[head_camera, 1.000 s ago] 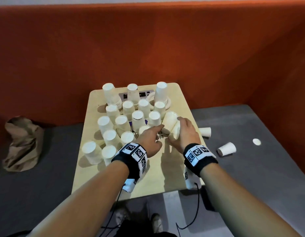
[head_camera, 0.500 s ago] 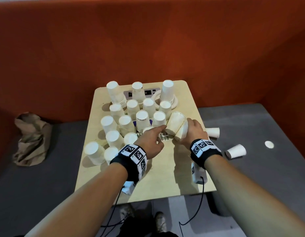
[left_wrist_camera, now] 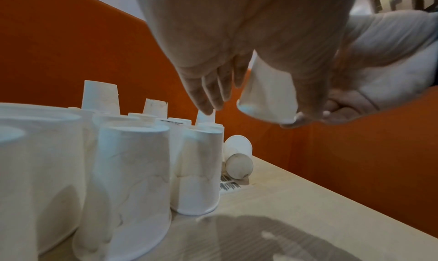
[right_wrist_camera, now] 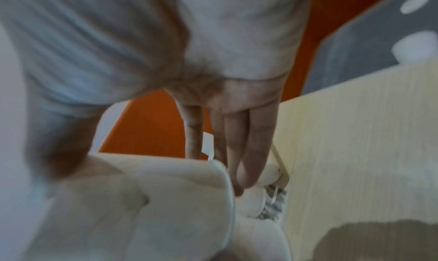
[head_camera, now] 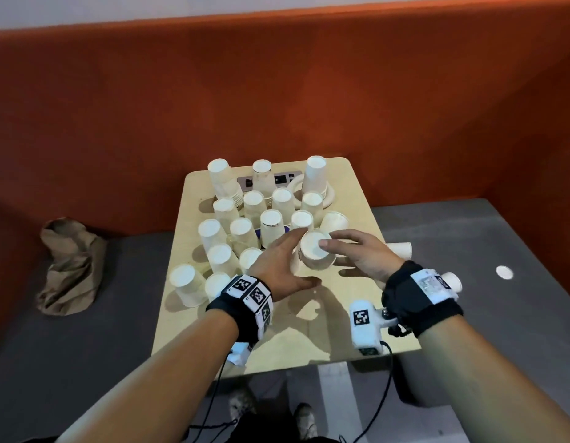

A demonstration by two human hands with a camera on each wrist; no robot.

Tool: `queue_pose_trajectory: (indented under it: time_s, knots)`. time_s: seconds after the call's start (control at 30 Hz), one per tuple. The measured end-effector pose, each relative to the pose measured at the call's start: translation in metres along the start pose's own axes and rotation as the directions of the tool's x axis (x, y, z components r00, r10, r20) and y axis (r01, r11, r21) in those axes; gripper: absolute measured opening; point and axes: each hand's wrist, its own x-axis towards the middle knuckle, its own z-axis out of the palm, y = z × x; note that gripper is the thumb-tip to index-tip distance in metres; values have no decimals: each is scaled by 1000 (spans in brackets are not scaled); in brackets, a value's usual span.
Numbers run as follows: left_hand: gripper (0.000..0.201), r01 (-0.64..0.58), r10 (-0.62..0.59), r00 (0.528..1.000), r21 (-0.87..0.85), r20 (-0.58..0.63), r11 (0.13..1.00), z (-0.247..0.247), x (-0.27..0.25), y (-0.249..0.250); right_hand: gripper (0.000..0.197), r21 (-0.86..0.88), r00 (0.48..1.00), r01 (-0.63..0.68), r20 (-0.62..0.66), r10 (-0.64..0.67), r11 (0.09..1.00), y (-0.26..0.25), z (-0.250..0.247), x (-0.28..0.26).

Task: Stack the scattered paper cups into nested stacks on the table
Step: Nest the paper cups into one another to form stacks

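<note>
Here, upturned cup between left hand and right hand, above table

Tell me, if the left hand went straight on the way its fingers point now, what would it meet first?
Probably the upside-down cups just beyond the left hand; its fingers point over their tops, so depth is unclear. The held cup lies beside them.

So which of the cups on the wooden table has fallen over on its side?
The cup at the right end of the group, just beyond the right hand. It lies tipped with its open mouth showing; the other table cups stand bottom-up.
</note>
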Motion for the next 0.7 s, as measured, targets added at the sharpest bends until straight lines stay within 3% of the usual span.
queue_pose_trajectory:
  time_s: [0.1,0.27,0.4,0.5,0.6,0.7]
  knots:
    - [79,2,-4,997,-26,-73,1000,-9,-9,11,53,83,989,-11,151,-2,996,-8,7,-11]
    - [62,65,-67,991,-20,-112,998,-20,-21,9,57,56,984,-3,177,-7,998,-12,16,-11]
    - [66,134,-131,984,12,-121,991,-27,-28,-5,65,53,997,61,39,-63,997,-12,21,7]
    - [72,170,-163,980,47,-115,984,-34,-33,-13,42,131,986,129,-123,-113,983,-7,17,26]
    - [67,196,-186,975,77,-118,978,-40,-37,-13,26,-118,937,176,-284,-203,977,9,6,51]
    - [63,218,-207,971,83,-124,972,-46,-39,-12,52,-538,905,69,-321,-281,840,21,-2,68]
